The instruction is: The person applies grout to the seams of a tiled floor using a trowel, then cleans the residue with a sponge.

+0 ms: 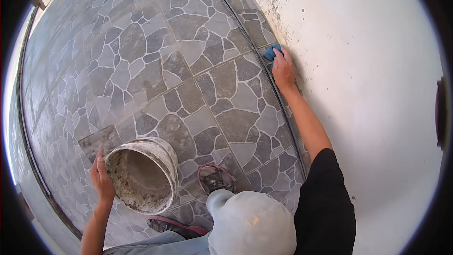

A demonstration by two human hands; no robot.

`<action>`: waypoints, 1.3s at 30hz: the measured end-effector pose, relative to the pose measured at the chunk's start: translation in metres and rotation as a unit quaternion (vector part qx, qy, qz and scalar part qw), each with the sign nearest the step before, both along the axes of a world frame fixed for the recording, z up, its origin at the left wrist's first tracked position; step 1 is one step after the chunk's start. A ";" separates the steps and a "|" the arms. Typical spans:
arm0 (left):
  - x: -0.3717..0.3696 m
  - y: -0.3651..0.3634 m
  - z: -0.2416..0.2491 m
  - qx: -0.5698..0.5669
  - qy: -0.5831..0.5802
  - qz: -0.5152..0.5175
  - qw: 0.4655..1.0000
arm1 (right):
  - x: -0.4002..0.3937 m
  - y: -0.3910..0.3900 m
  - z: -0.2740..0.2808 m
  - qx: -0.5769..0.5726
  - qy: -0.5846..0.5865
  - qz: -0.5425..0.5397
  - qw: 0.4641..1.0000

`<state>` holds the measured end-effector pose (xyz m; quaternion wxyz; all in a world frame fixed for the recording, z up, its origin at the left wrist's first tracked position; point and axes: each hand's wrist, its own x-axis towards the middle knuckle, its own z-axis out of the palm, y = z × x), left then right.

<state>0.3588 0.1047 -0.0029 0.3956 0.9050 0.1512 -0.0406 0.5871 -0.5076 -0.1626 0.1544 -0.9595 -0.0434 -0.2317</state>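
Observation:
My right hand (284,70) is closed on a small blue sponge or cloth (271,53), pressed low at the wall's foot beside a dark ribbed hose. Fingers hide part of the blue piece. On the left, my left hand (102,179) is closed beside a white bucket (172,160) crusted with grey mix. It grips a flat rectangular plastering trowel (96,142), whose grey blade reaches past the bucket's rim. The trowel's handle is hidden. Inside the bucket, grey mortar (146,172) coats the wall and bottom.
Stone-patterned tiles (188,66) cover the floor. The dark ribbed hose (252,42) runs along the white wall (368,89), which has peeling, stained patches at its base. My shoes (216,178) stand near the bucket. A dark edge strip (24,127) curves along the far left.

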 end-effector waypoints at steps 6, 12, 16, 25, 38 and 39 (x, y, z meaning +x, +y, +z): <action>0.003 -0.010 0.012 0.020 0.013 0.007 1.000 | 0.187 0.058 0.019 -0.116 0.038 -0.038 0.992; -0.005 -0.004 -0.001 -0.018 0.009 0.059 0.998 | 0.106 0.036 0.035 -0.258 0.140 -0.034 0.955; -0.003 -0.007 0.006 0.003 0.012 0.051 0.999 | 0.031 0.014 0.031 -0.230 0.203 -0.098 0.947; 0.002 -0.001 0.001 -0.053 0.033 0.042 0.997 | 0.154 0.081 0.029 -0.053 -0.003 -0.100 0.994; 0.001 -0.003 -0.002 0.019 -0.028 0.044 0.998 | 0.088 0.219 -0.014 -0.005 -0.023 0.001 1.000; 0.002 -0.005 0.004 0.028 0.007 0.050 0.998 | 0.059 0.229 -0.002 -0.005 0.030 0.101 0.994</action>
